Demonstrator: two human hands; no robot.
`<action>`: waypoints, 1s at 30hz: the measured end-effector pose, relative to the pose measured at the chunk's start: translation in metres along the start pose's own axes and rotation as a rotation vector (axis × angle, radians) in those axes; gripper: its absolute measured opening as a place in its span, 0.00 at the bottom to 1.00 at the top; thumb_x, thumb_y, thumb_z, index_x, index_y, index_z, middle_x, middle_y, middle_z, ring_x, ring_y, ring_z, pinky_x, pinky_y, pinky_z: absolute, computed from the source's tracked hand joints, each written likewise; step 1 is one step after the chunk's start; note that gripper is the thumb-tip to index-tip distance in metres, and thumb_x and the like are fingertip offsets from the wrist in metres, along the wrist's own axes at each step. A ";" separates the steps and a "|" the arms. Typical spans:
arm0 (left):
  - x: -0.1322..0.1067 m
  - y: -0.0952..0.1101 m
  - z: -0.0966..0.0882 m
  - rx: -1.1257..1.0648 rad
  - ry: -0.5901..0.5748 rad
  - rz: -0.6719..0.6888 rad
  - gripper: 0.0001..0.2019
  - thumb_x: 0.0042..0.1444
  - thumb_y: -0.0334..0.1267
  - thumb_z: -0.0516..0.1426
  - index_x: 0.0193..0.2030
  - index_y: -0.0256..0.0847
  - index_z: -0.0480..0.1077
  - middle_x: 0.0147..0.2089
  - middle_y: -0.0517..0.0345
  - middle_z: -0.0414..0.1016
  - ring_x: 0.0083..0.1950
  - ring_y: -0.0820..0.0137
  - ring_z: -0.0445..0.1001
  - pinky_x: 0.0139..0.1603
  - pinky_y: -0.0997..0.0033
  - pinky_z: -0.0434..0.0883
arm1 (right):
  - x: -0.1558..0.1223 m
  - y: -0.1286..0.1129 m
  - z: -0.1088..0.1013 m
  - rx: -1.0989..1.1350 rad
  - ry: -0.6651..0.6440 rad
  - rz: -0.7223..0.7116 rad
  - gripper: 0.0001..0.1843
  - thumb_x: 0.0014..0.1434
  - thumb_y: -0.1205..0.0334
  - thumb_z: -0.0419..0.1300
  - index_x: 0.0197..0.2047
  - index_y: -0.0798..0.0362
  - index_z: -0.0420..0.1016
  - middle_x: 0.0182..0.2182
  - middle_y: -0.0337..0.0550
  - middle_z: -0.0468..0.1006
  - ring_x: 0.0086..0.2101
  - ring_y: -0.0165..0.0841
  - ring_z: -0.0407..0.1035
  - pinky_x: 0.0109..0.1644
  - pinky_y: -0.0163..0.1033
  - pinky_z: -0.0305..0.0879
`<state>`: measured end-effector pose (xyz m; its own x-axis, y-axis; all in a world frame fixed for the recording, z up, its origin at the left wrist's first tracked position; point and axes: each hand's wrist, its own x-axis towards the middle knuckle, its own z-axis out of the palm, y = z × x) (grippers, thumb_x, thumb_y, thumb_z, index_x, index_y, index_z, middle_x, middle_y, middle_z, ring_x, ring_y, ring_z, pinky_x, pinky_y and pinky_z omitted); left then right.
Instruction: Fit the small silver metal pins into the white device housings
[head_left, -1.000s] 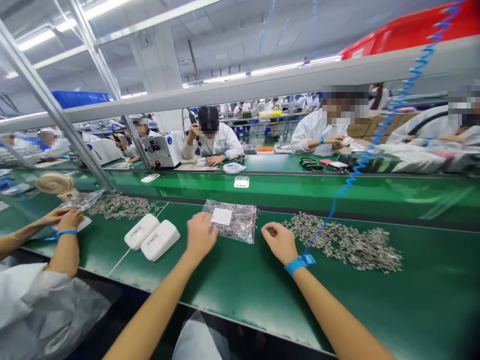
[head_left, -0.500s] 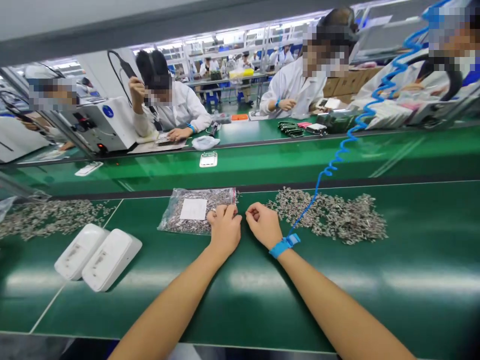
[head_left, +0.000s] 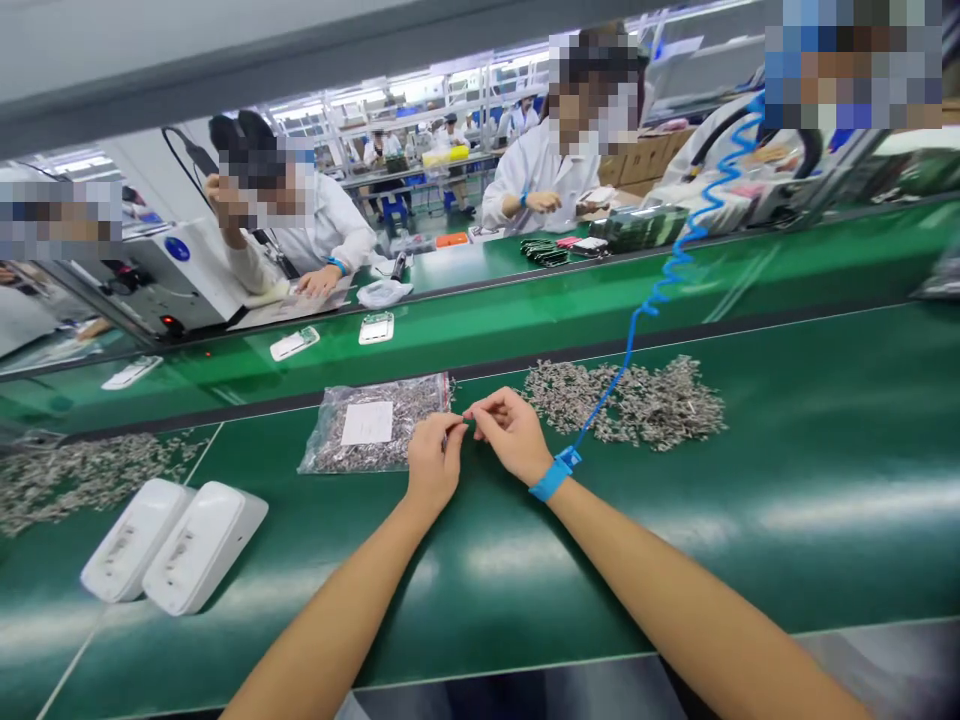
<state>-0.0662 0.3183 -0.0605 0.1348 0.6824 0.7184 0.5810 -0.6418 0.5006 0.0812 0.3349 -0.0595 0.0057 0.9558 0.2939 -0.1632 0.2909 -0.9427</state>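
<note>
Two bare hands, left hand and right hand, meet fingertip to fingertip over a green work mat. One clear bag of small metal parts lies just left of them; two loose piles of such parts, one at right and one at far left. Two white plastic housings sit side by side, near left. One blue wrist strap, one blue coiled cord. Three flat white pieces ride the far conveyor.

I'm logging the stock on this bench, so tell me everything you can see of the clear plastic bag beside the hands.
The clear plastic bag lies flat on the green bench mat, sealed end toward the right with a reddish strip there. It is filled with small grey metal parts, and a blank-looking white label sits on its top face. The left hand rests at its near right corner; whether it touches is unclear.
</note>
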 end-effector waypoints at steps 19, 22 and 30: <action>0.001 -0.004 0.003 -0.339 0.073 -0.344 0.07 0.59 0.40 0.61 0.40 0.42 0.79 0.40 0.54 0.79 0.42 0.67 0.76 0.44 0.67 0.73 | -0.003 0.002 -0.006 -0.075 -0.230 0.124 0.15 0.49 0.52 0.68 0.33 0.55 0.79 0.26 0.41 0.78 0.24 0.31 0.71 0.30 0.36 0.69; 0.002 -0.008 0.005 -0.451 0.086 -0.411 0.07 0.56 0.40 0.63 0.39 0.42 0.79 0.40 0.54 0.79 0.43 0.67 0.77 0.47 0.66 0.74 | -0.002 0.001 -0.007 -0.091 -0.217 0.105 0.14 0.51 0.51 0.67 0.32 0.55 0.79 0.26 0.41 0.77 0.25 0.31 0.70 0.30 0.36 0.69; 0.004 -0.012 0.002 -0.539 -0.028 -0.502 0.07 0.53 0.40 0.64 0.38 0.42 0.80 0.38 0.55 0.79 0.40 0.67 0.76 0.44 0.67 0.73 | -0.001 0.002 -0.011 -0.169 -0.231 0.114 0.13 0.50 0.53 0.67 0.32 0.55 0.80 0.25 0.43 0.78 0.26 0.32 0.70 0.30 0.37 0.68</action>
<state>-0.0709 0.3299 -0.0649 -0.0187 0.9433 0.3314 0.1036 -0.3278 0.9390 0.0913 0.3345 -0.0635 -0.2311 0.9532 0.1949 0.0164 0.2042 -0.9788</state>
